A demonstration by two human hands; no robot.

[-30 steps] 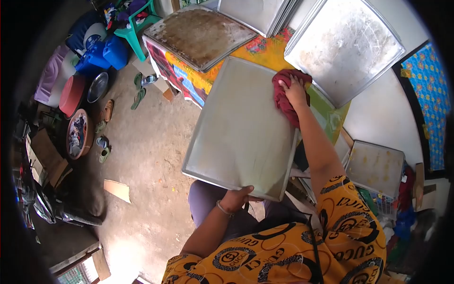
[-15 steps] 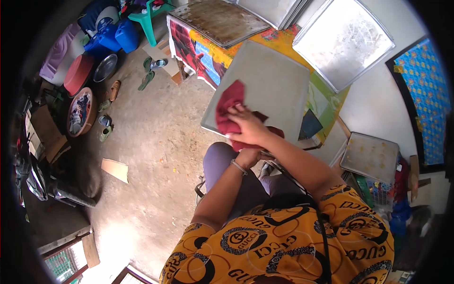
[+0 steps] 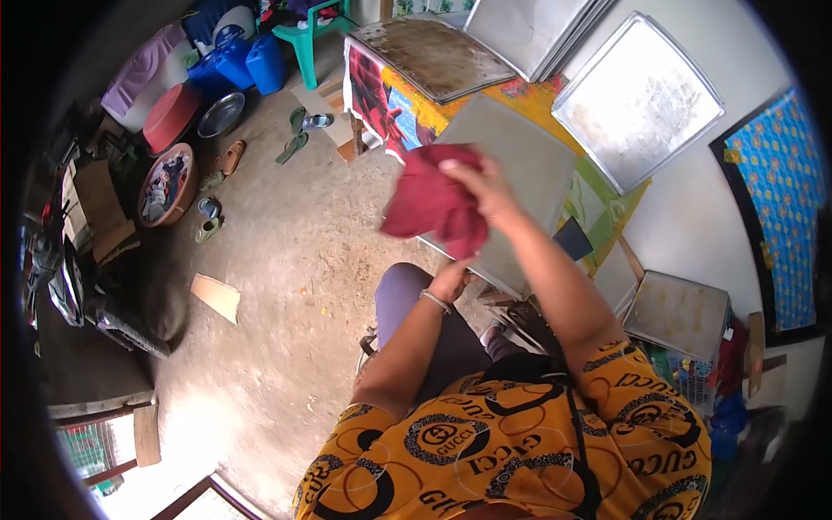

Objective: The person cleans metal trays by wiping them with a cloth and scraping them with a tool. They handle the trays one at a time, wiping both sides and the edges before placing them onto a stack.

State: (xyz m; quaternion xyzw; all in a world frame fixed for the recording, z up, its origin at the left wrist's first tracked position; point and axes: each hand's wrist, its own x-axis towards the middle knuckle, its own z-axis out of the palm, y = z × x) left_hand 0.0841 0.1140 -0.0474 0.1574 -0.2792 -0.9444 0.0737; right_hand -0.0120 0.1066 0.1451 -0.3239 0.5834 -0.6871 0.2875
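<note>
My right hand [image 3: 485,186] holds a dark red cloth [image 3: 438,199], thumb over its top and the rest of the cloth hanging down to the left. Beneath and behind it lies a flat grey metal tray [image 3: 529,165] on the table. Close to the tray's near edge is my left hand [image 3: 452,282], its fingers partly covered by the cloth's lower end; whether they grip the edge is not clear.
A stained brown tray [image 3: 433,56] lies at the table's far end, beside upright stacked trays [image 3: 529,35]. A silvery tray [image 3: 637,100] leans on the wall. Basins, blue jugs [image 3: 264,65] and slippers are on the floor at left.
My right hand has lifted off the tray with the cloth, which now hangs more loosely. My left hand stays near the tray's front edge. The view has shifted slightly.
</note>
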